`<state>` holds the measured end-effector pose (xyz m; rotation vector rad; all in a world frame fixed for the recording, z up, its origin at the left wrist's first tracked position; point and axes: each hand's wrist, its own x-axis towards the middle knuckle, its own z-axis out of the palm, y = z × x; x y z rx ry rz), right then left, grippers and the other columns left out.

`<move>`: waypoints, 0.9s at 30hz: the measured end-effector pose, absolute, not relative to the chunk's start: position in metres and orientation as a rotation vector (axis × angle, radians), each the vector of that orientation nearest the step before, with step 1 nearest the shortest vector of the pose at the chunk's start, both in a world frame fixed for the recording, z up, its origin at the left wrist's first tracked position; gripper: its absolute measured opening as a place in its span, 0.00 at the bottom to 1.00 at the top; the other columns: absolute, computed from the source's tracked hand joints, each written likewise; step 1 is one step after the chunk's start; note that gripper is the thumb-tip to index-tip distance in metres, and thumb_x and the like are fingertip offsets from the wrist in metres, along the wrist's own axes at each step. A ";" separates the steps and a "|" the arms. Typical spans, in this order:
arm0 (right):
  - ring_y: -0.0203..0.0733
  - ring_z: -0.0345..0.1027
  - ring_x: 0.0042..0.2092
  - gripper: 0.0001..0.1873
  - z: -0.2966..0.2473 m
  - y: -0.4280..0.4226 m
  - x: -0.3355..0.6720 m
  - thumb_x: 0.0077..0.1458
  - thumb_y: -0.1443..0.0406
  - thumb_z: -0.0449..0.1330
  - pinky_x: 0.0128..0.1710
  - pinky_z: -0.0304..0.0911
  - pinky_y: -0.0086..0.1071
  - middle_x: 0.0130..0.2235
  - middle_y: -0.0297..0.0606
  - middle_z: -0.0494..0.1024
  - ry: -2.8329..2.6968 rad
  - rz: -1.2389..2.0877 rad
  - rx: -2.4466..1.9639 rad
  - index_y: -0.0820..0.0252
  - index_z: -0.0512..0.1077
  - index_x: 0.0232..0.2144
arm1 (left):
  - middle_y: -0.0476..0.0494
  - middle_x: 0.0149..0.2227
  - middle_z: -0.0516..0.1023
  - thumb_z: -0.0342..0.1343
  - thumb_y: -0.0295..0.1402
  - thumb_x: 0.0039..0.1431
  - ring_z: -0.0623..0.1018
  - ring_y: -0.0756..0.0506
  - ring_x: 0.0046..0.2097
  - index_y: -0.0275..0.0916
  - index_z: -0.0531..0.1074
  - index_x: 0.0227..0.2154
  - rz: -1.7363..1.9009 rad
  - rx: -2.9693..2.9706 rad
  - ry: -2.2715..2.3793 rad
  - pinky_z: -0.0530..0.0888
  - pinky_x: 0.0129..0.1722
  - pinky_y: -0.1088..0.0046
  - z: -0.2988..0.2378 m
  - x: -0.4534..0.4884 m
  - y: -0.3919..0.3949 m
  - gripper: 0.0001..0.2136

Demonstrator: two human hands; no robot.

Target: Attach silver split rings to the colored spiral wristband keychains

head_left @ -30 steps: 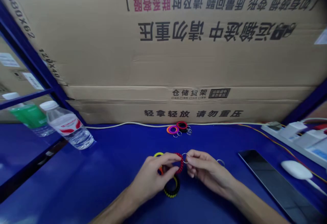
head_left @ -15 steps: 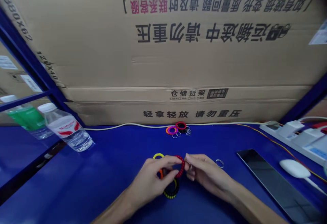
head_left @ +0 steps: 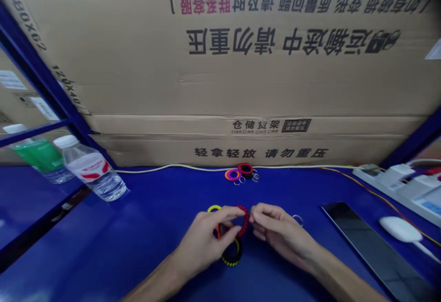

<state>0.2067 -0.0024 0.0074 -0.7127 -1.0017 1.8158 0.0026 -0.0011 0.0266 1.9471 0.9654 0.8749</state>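
Note:
A red spiral coil wristband (head_left: 245,223) is pinched upright between the thumb and fingers of my left hand (head_left: 206,235). Close on its right side, my right hand (head_left: 280,228) has its fingertips pressed together over a small metal key ring, now mostly hidden by the fingers. Behind and under my left hand lie a yellow coil (head_left: 213,208), an orange coil (head_left: 217,231) partly covered, and a black and yellow coil pair (head_left: 232,262). Just beyond my right wrist lies a loose metal ring (head_left: 298,220).
Purple and orange coils (head_left: 233,175) and red and black coils (head_left: 245,169), with metal rings, lie at the back. To the right are a phone (head_left: 365,242), a white charger (head_left: 399,228) and a power strip (head_left: 409,191). A water bottle (head_left: 91,168) leans left; a cardboard box (head_left: 138,81) stands behind.
My right hand's fingers have closed further over the key ring, which showed before and is now mostly covered. The left hand keeps its hold; the view has shifted slightly.

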 end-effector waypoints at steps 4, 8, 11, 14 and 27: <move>0.33 0.53 0.28 0.06 0.007 -0.002 0.207 0.51 0.63 0.67 0.29 0.50 0.31 0.28 0.33 0.68 -1.004 1.714 -0.736 0.61 0.77 0.28 | 0.43 0.40 0.81 0.58 0.30 0.57 0.79 0.49 0.32 0.39 0.72 0.46 0.828 1.674 0.951 0.74 0.35 0.77 0.027 0.004 0.001 0.13; 0.33 0.53 0.28 0.09 0.009 -0.001 0.207 0.52 0.62 0.66 0.29 0.50 0.30 0.26 0.33 0.67 -0.965 1.787 -0.770 0.63 0.76 0.27 | 0.46 0.34 0.81 0.58 0.30 0.58 0.80 0.48 0.33 0.40 0.73 0.46 0.827 1.772 0.965 0.75 0.38 0.75 0.030 0.004 0.000 0.13; 0.32 0.53 0.27 0.09 0.011 -0.001 0.206 0.51 0.62 0.67 0.28 0.50 0.29 0.25 0.32 0.66 -0.971 1.740 -0.789 0.63 0.76 0.28 | 0.45 0.40 0.81 0.56 0.30 0.59 0.80 0.48 0.36 0.42 0.73 0.48 0.831 1.839 0.949 0.75 0.40 0.74 0.034 0.003 -0.001 0.14; 0.32 0.56 0.27 0.10 0.013 -0.001 0.208 0.51 0.60 0.67 0.27 0.50 0.28 0.25 0.32 0.69 -1.000 1.701 -0.865 0.62 0.76 0.29 | 0.44 0.43 0.80 0.58 0.29 0.58 0.80 0.47 0.38 0.41 0.70 0.51 0.825 1.841 0.899 0.75 0.42 0.73 0.036 0.000 0.001 0.17; 0.33 0.60 0.25 0.15 0.017 0.010 0.220 0.52 0.53 0.63 0.24 0.50 0.27 0.27 0.33 0.75 -1.418 1.465 -1.188 0.60 0.77 0.29 | 0.46 0.40 0.80 0.55 0.26 0.57 0.77 0.46 0.44 0.39 0.73 0.49 0.810 2.330 0.920 0.69 0.50 0.70 0.038 -0.008 0.093 0.15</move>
